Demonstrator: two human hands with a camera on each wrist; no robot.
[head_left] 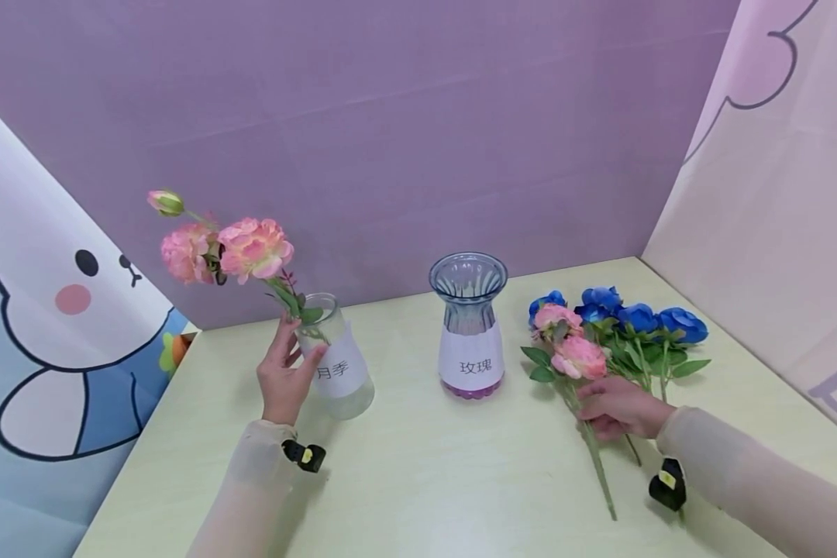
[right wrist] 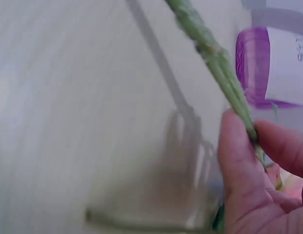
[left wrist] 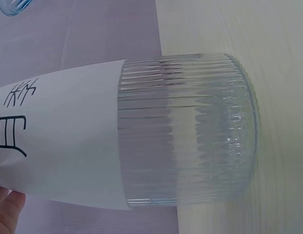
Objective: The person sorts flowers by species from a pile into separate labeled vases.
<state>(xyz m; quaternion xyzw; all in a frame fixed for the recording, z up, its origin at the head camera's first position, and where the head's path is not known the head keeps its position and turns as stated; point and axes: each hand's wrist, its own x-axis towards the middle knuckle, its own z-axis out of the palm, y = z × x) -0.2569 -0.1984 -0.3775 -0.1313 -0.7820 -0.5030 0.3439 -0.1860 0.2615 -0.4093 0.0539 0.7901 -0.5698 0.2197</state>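
Note:
My left hand (head_left: 289, 376) grips the upper part of a clear glass vase (head_left: 352, 406) with a white label; the vase leans slightly. Pink flowers (head_left: 254, 248) stand in it, tilted left, their blooms outside the rim. In the left wrist view the ribbed glass base (left wrist: 190, 131) fills the middle, with fingertips (left wrist: 9, 212) at the label's edge. My right hand (head_left: 621, 407) pinches the green stem (head_left: 600, 467) of a pink flower spray (head_left: 579, 357) above the table. The right wrist view shows thumb and finger closed on that stem (right wrist: 219, 68).
A blue-tinted vase (head_left: 468, 302) with a white label and purple base stands upright mid-table. Blue flowers (head_left: 638, 318) with green leaves lie at the right, behind and beside my right hand. A purple backdrop (head_left: 390, 155) rises behind the table, with printed panels at both sides.

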